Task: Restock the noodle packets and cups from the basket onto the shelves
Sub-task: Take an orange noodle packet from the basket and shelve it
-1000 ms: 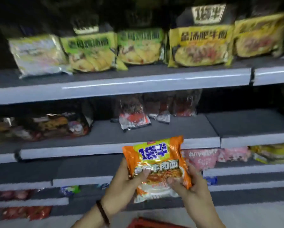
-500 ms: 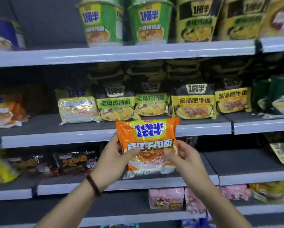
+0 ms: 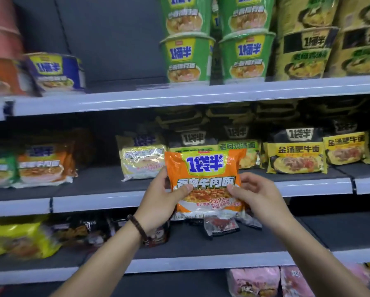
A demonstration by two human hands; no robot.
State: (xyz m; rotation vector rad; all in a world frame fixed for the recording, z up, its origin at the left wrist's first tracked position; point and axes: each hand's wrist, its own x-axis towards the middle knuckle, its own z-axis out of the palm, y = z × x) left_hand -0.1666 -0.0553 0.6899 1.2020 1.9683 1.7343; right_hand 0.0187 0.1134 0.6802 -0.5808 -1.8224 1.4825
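I hold an orange noodle packet [image 3: 205, 179] upright in front of the middle shelf [image 3: 98, 202]. My left hand [image 3: 158, 202] grips its lower left edge and my right hand [image 3: 257, 196] grips its lower right edge, thumbs on the front. More orange packets of the same kind [image 3: 44, 166] lie at the left of that shelf. Between them and a pale yellow packet [image 3: 141, 159] the shelf board is bare. The basket is out of view.
Green noodle cups [image 3: 188, 58] and dark yellow cups [image 3: 304, 54] stand on the top shelf [image 3: 179, 99], a blue cup [image 3: 55, 71] at its left. Yellow beef packets [image 3: 297, 155] fill the middle shelf's right. Dark packets [image 3: 220, 226] and yellow packets [image 3: 19, 239] lie one shelf below.
The view has swung upward along the shelves. Both hands have lifted the orange packet from the lower shelves to the level of the middle shelf.
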